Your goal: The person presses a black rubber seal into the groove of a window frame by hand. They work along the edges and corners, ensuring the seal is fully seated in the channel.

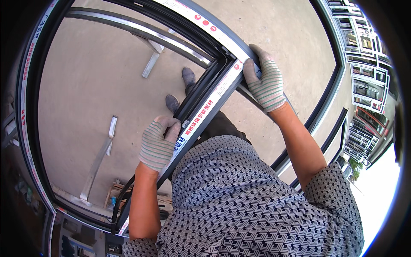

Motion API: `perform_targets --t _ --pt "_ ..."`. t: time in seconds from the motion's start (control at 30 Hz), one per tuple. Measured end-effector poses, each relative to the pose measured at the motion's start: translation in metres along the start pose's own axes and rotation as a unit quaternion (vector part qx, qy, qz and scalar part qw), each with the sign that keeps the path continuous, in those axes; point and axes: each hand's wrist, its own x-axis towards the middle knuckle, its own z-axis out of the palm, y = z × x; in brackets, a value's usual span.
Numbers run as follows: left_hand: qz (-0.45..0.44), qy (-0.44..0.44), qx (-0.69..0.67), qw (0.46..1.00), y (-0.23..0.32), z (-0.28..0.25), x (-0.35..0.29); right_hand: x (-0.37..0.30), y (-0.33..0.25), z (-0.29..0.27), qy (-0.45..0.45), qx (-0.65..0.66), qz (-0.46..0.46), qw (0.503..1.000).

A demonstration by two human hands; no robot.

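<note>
A large dark window frame (216,95), its face covered with white printed protective film, stretches across the view in front of my body. My left hand (156,144), in a striped knitted glove, is closed round its near bar, with the thumb by the inner edge. Just beyond that thumb, a small grey metallic piece (185,124) sits against the bar's dark inner channel. My right hand (267,81), gloved likewise, grips the frame's near right corner, thumb on one side and fingers over the outer edge. Parts of both hands' fingers are hidden.
Below the frame are a metal support rail (128,26) and metal stand legs (100,165) on the concrete floor (85,107). My shoes (187,77) show through the opening. Another long dark frame edge (335,81) runs along the right, with white frames (370,85) stacked beyond.
</note>
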Motion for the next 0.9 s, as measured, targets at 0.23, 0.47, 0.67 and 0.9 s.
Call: perform_targets --t 0.23,0.47,0.67,0.9 --pt "-0.092 -0.105 -0.019 0.99 0.007 -0.013 0.024 0.002 -0.002 0.002 0.019 -0.032 -0.015 0.999" --pt "-0.057 -0.181 0.027 0.981 0.039 -0.001 0.082 0.002 -0.003 0.005 0.025 -0.042 -0.019 0.999" --pt "0.014 -0.181 0.092 0.979 0.042 -0.005 0.09 0.003 -0.005 0.004 0.029 -0.058 -0.036 0.997" --pt "0.023 -0.13 0.073 0.989 0.034 0.0 0.08 0.002 -0.005 0.006 0.035 -0.062 -0.042 0.997"
